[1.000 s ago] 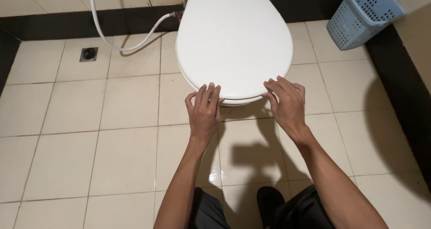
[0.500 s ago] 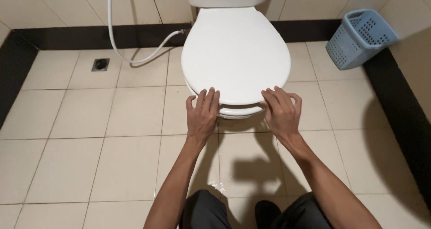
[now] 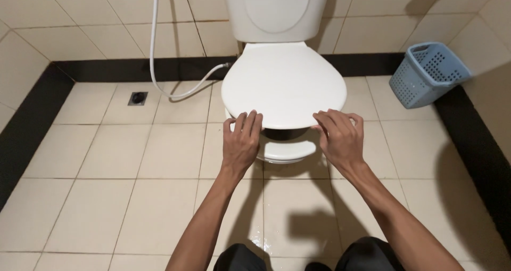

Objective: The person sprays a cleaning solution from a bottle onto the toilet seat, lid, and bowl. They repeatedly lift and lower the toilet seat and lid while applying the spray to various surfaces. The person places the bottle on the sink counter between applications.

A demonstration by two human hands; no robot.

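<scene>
A white toilet stands against the tiled back wall, its lid (image 3: 285, 85) raised a little at the front so a dark gap shows above the seat rim (image 3: 285, 151). My left hand (image 3: 242, 140) grips the lid's front left edge with fingers curled over it. My right hand (image 3: 340, 138) holds the front right edge the same way. The white cistern (image 3: 277, 10) rises behind the lid.
A light blue perforated plastic basket (image 3: 426, 74) leans in the right corner. A white spray hose (image 3: 159, 63) hangs down the wall and curves to the toilet's left side. A floor drain (image 3: 138, 97) sits at the left. Wet patches shine on the cream tiles near my knees.
The lid's front edge has lifted off the seat, opening a dark gap. Both hands went up with it, and the view has pulled back to show the cistern.
</scene>
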